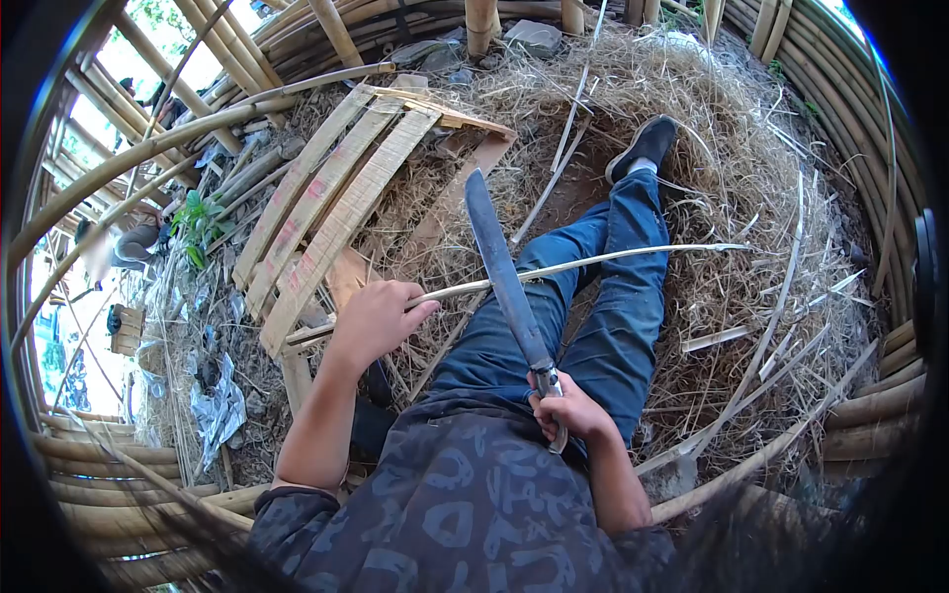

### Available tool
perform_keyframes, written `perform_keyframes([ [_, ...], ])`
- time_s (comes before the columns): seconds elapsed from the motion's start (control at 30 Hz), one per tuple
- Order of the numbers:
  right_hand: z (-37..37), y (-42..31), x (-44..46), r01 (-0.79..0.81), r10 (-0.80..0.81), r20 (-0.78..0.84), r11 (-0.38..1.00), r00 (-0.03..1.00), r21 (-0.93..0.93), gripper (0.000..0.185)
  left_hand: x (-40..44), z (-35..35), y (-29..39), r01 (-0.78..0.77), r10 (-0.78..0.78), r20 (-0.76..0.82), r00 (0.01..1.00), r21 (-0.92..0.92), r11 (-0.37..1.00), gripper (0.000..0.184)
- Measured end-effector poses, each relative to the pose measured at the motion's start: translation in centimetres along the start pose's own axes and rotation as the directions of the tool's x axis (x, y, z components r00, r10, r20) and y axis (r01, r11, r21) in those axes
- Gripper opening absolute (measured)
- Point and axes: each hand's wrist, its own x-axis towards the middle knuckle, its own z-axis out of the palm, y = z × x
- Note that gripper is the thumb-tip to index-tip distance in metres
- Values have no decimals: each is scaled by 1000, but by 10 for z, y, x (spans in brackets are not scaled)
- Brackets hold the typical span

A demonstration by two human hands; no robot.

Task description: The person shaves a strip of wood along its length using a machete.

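My right hand [573, 406] is wrapped round the handle of a machete [506, 282], whose broad dark blade points up and away to the left. A long thin bamboo strip [633, 254] runs across my thighs, and my left hand [381, 318] grips it near its left end. The blade crosses the strip a little right of my left hand; whether the edge touches it I cannot tell. The strip's far end reaches past my right leg, over the straw. My legs in blue jeans [618, 301] stretch out under both things.
A slatted wooden pallet [341, 212] lies tilted to my left. Straw and shavings [732, 178] cover the ground, with split bamboo strips [776, 316] at the right. Bamboo pole walls [840, 109] surround me. A crumpled plastic sheet [217, 407] and another person [136, 245] are at the left.
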Motion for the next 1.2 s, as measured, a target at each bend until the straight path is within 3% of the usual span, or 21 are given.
perform_keyframes([
  [0.13, -3, 3, 0, 4, -5, 13, 997, 1000, 73, 40, -1, 0, 3, 31, -31, 28, 999, 5, 1000, 39],
  [0.23, -3, 3, 1, -6, 6, 2, 999, 1000, 36, 41, -2, 5, 0, 34, -34, 44, 998, -1, 999, 39],
  [0.3, 1, 1, 2, -5, -9, -88, 987, 996, -158, 41, -3, 5, 1, 15, -15, -13, 1000, 6, 1000, 37],
  [0.43, 3, -6, -6, -18, 8, -73, 990, 997, -137, 41, -2, 3, -4, 1, -2, 9, 1000, 7, 1000, 37],
  [0.5, 2, -6, -7, -48, 48, -24, 998, 999, -41, 42, -2, 8, -10, -48, 48, -37, 998, 7, 999, 38],
  [0.6, -6, 2, -1, -48, 45, 36, 996, 998, 78, 43, -2, 7, -4, -1, 1, 4, 1000, 24, 1000, 38],
  [0.73, -6, 2, -1, -43, 39, 59, 996, 997, 77, 43, -1, 4, 2, 72, -73, 47, 996, 13, 997, 36],
  [1.0, -6, 8, 0, -51, 24, 143, 981, 989, 188, 47, 0, 9, -4, 17, -17, 7, 1000, 15, 1000, 37],
  [1.07, -11, 20, 4, -180, -15, 396, 874, 918, 451, 46, 1, 16, -9, -1, 1, -25, 1000, -5, 1000, 37],
  [1.1, -6, 19, 4, -197, -7, 421, 876, 907, 439, 46, 0, 17, -8, -16, 15, -22, 1000, -29, 999, 37],
  [1.17, 6, 11, -1, -118, 45, 225, 940, 973, 319, 43, -2, 22, -16, -35, 34, -21, 999, -62, 997, 36],
  [1.2, 8, 6, -1, -134, 74, 219, 952, 973, 275, 41, -2, 27, -24, -43, 42, -19, 999, -70, 997, 37],
])
